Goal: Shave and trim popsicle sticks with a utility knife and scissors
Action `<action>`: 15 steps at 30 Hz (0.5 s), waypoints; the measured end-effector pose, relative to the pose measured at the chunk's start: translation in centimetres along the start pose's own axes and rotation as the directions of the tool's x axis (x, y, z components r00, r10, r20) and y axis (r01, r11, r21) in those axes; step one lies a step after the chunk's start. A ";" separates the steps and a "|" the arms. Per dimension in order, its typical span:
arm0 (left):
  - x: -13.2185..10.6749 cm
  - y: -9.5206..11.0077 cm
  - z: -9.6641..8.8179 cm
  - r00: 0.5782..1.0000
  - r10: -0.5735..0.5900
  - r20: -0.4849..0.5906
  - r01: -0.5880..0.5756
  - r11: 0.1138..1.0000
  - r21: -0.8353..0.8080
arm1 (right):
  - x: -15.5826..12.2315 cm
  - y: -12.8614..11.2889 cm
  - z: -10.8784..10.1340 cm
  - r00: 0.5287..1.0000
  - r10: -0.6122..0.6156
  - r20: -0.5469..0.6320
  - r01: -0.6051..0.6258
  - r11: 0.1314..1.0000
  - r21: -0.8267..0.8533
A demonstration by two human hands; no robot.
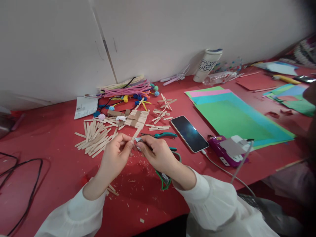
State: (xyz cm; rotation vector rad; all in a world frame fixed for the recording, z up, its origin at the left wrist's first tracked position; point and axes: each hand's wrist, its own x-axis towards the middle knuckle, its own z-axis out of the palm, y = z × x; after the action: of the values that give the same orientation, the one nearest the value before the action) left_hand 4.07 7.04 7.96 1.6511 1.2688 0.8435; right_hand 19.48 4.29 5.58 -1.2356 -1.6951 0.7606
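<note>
Between the thumb and fingers of my left hand [118,154] is a wooden craft stick [137,132], slanting up and away. My right hand [158,153] pinches a small pale, flat piece [138,140] against the near end of that stick; its kind is too small to make out. Both hands meet above the red table. Just beyond my fingers lies a flat panel of joined craft sticks [138,118]. Teal-handled pliers [164,135] lie beside my right hand. Loose craft sticks [95,138] are heaped left of my left hand.
Wood shavings litter the red table [138,204]. Right of my hands lie a phone [189,133] on a cable, a purple power strip [223,151] and coloured paper sheets [234,115]. Pipe cleaners [125,89], a receipt [86,107] and a tumbler [207,65] are near the wall.
</note>
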 end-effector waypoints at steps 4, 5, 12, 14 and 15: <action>-0.1 -0.1 0.1 1.000 0.001 -0.009 -0.001 1.000 -0.012 | 0.0 0.0 0.1 0.999 -0.027 -0.027 0.027 1.000 0.012; -0.1 -0.2 0.1 1.000 0.002 -0.010 -0.002 1.000 -0.012 | 0.0 0.0 0.1 0.999 -0.036 -0.034 0.036 0.999 0.017; 0.0 -0.5 0.2 1.000 0.014 0.000 -0.014 1.000 0.007 | 0.0 -0.1 0.0 0.999 -0.038 -0.038 0.038 0.999 0.004; -0.1 -0.4 0.1 1.000 0.019 0.010 -0.020 1.000 0.018 | 0.0 0.0 -0.1 0.999 -0.030 -0.025 0.030 0.999 -0.012; -0.1 -0.4 0.1 1.000 0.024 0.017 -0.024 0.999 0.026 | -0.1 0.0 -0.1 1.000 -0.023 -0.012 0.023 0.999 -0.027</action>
State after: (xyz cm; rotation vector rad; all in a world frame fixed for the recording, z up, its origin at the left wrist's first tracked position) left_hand 3.98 6.99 7.56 1.6933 1.2552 0.8288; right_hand 19.60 4.23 5.60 -1.2353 -1.7122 0.7173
